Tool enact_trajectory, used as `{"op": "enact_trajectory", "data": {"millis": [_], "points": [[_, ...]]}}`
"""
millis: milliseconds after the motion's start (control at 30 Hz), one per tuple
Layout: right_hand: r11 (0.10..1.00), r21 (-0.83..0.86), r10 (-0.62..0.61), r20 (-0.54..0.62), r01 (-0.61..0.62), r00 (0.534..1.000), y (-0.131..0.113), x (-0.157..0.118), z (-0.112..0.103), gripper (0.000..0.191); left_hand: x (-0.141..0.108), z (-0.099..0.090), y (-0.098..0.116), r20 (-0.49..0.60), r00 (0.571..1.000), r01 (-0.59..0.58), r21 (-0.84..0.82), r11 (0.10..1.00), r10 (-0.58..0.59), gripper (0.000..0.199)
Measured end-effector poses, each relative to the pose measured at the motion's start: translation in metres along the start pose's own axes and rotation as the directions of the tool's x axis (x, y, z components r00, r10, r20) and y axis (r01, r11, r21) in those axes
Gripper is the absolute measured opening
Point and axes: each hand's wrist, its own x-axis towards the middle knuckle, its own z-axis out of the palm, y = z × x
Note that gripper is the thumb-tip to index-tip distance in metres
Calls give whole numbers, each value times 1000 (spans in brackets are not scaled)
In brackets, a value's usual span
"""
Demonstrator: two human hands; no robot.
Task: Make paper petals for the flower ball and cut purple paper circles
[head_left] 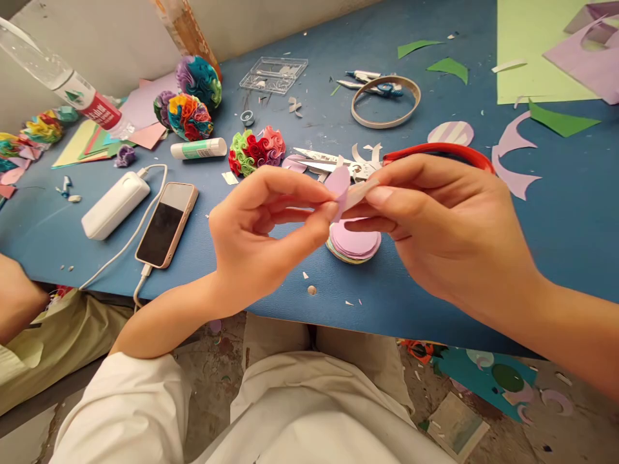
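Observation:
Between thumb and fingers, my left hand [271, 235] pinches a curved piece of light purple paper [339, 187]. Close beside it on the right, my right hand [449, 225] pinches a pale strip of paper [360, 192]; whether the two pieces are joined I cannot tell. Below the fingers lies a stack of round paper discs [355, 242], light purple on top. Behind my hands, scissors with red handles [438, 148] rest on the table, their blades pointing left and partly covered by paper scraps. A red and green paper flower ball [256, 151] sits behind my left hand.
On the blue table [271, 283], a phone [167, 224], power bank [116, 205], glue stick [198, 149] and bottle [82, 96] stand or lie at left. A tape ring [385, 122] lies behind; purple scraps and green sheets [527, 64] are at right. Another person's arm [19, 296] shows at far left.

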Motion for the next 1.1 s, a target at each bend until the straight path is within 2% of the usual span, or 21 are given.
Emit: {"op": "enact_trajectory", "data": {"millis": [167, 300, 400, 500, 567, 633, 667, 700, 733, 800, 833, 900, 967, 1033, 1100], "points": [[998, 62, 19, -69, -15, 997, -2, 4, -1, 9, 5, 0, -7, -50, 999, 15, -130, 991, -21, 16], [993, 118, -5, -123, 20, 992, -2, 10, -6, 10, 9, -6, -18, -41, 998, 37, -79, 996, -40, 22], [998, 13, -53, -161, 56, 986, -2, 17, -13, 12, 12, -11, -23, -17, 997, 74, -48, 996, -75, 26], [985, -160, -78, -90, 63, 993, -1, 25, -23, 20, 13, -13, -25, 21, 995, 94, -49, 994, -93, 28], [917, -381, -124, -4, 113, 992, 1, 30, -29, 28, 14, -13, -25, 53, 994, 98, -60, 993, -95, 30], [744, -641, -186, 73, 189, 980, 4, 33, -35, 26, 14, -11, -25, 76, 992, 110, -76, 991, -104, 32], [644, -735, -212, 97, 214, 972, 6, 34, -38, 17, 14, -10, -24, 81, 990, 119, -85, 989, -112, 32], [566, -793, -230, 112, 226, 967, 7, 34, -40, 5, 15, -10, -24, 85, 989, 130, -94, 987, -122, 31], [518, -825, -242, 113, 227, 964, 7, 35, -41, 12, 15, -10, -23, 86, 988, 138, -104, 985, -129, 31], [487, -844, -279, 95, 226, 955, 7, 34, -43, 23, 16, -9, -23, 89, 986, 149, -129, 980, -138, 30], [483, -846, -300, 83, 226, 950, 5, 34, -42, 18, 16, -10, -22, 92, 985, 155, -140, 978, -143, 29], [535, -813, -327, 52, 231, 943, 1, 32, -40, 6, 16, -10, -23, 101, 982, 174, -153, 973, -160, 28], [704, -676, -246, 52, 216, 968, -3, 29, -35, 19, 16, -11, -23, 113, 976, 202, -160, 966, -186, 28], [876, -452, -121, 132, 168, 984, -6, 26, -30, 23, 16, -11, -24, 133, 969, 228, -173, 958, -206, 28], [945, -296, -76, 218, 141, 973, -8, 23, -26, 17, 17, -11, -25, 146, 966, 241, -198, 950, -215, 28]]}}
